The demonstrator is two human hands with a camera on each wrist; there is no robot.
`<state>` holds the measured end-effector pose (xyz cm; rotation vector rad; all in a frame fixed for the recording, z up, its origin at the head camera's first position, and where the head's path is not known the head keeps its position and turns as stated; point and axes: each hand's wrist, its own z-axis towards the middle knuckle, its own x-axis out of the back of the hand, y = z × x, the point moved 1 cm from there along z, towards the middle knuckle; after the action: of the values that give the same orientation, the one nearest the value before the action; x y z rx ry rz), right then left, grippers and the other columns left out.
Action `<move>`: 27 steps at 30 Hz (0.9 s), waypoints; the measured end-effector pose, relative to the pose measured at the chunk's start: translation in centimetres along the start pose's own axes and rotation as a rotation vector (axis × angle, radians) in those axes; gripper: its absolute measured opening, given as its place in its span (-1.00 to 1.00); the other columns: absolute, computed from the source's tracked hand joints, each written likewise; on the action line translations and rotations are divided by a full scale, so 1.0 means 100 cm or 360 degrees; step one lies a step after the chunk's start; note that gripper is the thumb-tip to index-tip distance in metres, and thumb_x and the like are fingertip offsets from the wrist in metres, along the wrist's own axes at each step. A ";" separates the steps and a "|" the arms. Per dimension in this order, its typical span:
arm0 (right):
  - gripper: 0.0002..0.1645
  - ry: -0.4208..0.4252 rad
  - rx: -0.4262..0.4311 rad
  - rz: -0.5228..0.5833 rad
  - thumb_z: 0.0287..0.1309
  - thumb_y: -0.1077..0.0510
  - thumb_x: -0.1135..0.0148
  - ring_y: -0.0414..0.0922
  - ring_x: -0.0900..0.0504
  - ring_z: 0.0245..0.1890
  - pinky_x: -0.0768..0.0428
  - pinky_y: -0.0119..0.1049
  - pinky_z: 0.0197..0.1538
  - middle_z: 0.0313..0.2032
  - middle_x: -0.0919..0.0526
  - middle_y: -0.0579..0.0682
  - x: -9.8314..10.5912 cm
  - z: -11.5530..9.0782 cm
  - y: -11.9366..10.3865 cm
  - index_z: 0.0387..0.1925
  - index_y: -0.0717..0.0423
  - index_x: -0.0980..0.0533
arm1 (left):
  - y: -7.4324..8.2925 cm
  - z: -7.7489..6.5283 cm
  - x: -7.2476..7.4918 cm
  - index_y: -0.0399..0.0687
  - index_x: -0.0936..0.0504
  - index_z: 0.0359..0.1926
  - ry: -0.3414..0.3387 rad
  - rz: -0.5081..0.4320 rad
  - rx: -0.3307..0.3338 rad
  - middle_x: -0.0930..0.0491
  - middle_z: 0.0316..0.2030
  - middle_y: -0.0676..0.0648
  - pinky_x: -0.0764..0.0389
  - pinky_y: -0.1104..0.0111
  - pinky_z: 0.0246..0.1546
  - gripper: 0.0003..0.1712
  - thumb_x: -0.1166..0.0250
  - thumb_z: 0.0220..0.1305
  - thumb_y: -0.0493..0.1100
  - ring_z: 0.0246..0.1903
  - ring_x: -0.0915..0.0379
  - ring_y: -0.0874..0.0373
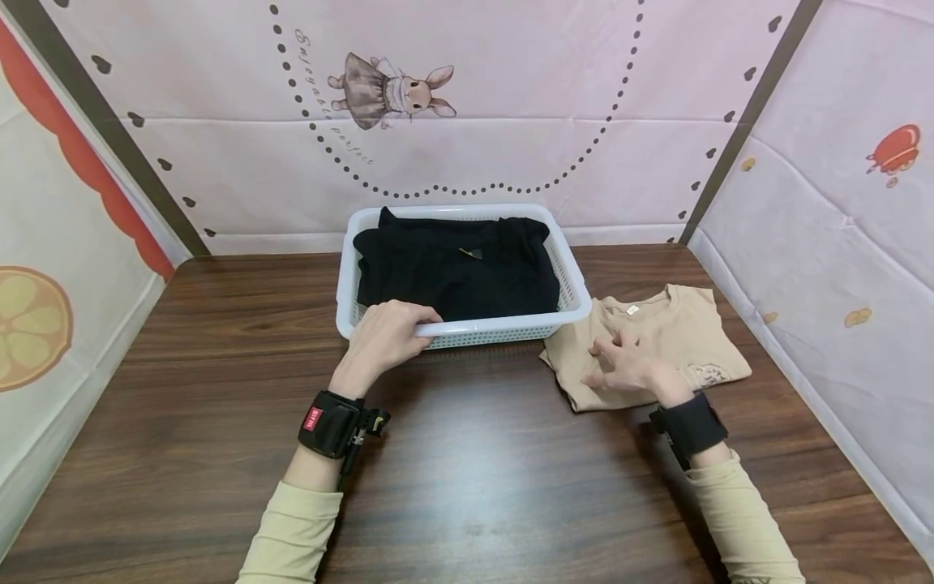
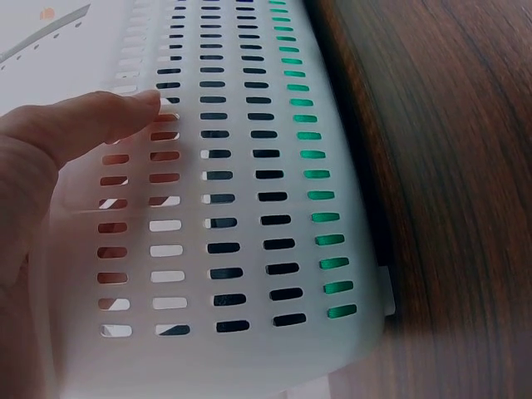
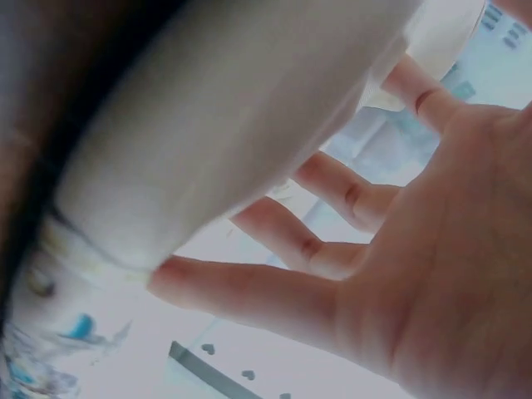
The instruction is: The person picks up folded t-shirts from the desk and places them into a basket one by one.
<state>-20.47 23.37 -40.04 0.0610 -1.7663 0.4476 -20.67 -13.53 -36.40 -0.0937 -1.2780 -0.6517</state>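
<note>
A white slotted plastic basket [image 1: 503,327] stands at the back of the table, with folded black clothing [image 1: 445,272] lying inside. My left hand [image 1: 389,331] grips its front rim near the left corner. In the left wrist view, the thumb [image 2: 91,120] lies against the slotted basket wall [image 2: 187,241]. To the right of the basket lies a folded beige T-shirt [image 1: 674,328] with a small neck label and a dark print. Over its left part is my right hand [image 1: 631,365], fingers spread and slightly bent. In the right wrist view the fingertips meet the cloth [image 3: 241,108].
The brown wooden table [image 1: 467,470] extends in front of the basket and to both sides. Printed cloth walls [image 1: 511,122] enclose it at the back, left and right. The T-shirt's right end lies near the right wall.
</note>
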 end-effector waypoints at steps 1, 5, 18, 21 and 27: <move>-0.46 0.0004 0.0016 0.0001 0.04 -0.15 -0.29 0.39 -0.19 0.22 -0.14 0.34 0.22 0.40 0.05 0.37 -0.001 -0.004 -0.002 -0.05 0.09 -0.47 | 0.000 0.000 0.000 0.07 -0.72 -0.26 0.0000 0.0000 0.0002 -0.71 -0.37 0.05 -0.30 0.46 -0.60 -0.85 -0.37 0.10 -0.20 -0.54 -0.40 0.19; -0.46 0.0002 0.0079 -0.0061 0.02 -0.17 -0.31 0.39 -0.19 0.27 -0.10 0.40 0.22 0.35 -0.06 0.40 -0.005 -0.016 -0.007 -0.05 0.07 -0.48 | 0.000 0.000 0.000 0.07 -0.72 -0.26 0.0001 0.0003 -0.0002 -0.71 -0.37 0.05 -0.29 0.46 -0.60 -0.85 -0.37 0.10 -0.20 -0.54 -0.40 0.19; -0.52 0.0163 0.0340 -0.0151 -0.11 -0.17 -0.40 0.29 -0.30 0.13 -0.22 0.22 0.09 0.35 -0.12 0.37 -0.016 -0.047 -0.033 -0.23 0.00 -0.49 | 0.000 0.000 -0.001 0.06 -0.72 -0.26 0.0015 0.0024 -0.0010 -0.71 -0.38 0.06 -0.28 0.46 -0.62 -0.86 -0.37 0.11 -0.18 -0.54 -0.41 0.19; -0.52 0.0153 0.0353 -0.0165 -0.13 -0.17 -0.41 0.26 -0.33 0.08 -0.23 0.21 0.06 0.33 -0.15 0.38 -0.017 -0.050 -0.039 -0.22 -0.03 -0.49 | 0.000 0.001 -0.001 0.06 -0.72 -0.26 0.0016 0.0033 -0.0011 -0.71 -0.38 0.06 -0.28 0.46 -0.61 -0.86 -0.37 0.11 -0.18 -0.54 -0.41 0.19; -0.46 -0.0019 0.0264 -0.0150 -0.12 -0.20 -0.40 0.28 -0.31 -0.03 -0.27 0.21 0.01 0.10 -0.34 0.31 -0.013 -0.049 -0.042 -0.13 -0.06 -0.47 | 0.002 0.001 -0.002 0.05 -0.71 -0.25 0.0027 0.0098 -0.0075 -0.71 -0.33 0.05 -0.44 0.39 -0.54 -0.84 -0.38 0.10 -0.20 -0.46 -0.49 0.17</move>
<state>-14.46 20.87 -39.36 0.2633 -1.7270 0.5254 -20.69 -13.24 -36.54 -0.1651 -1.2390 -0.6285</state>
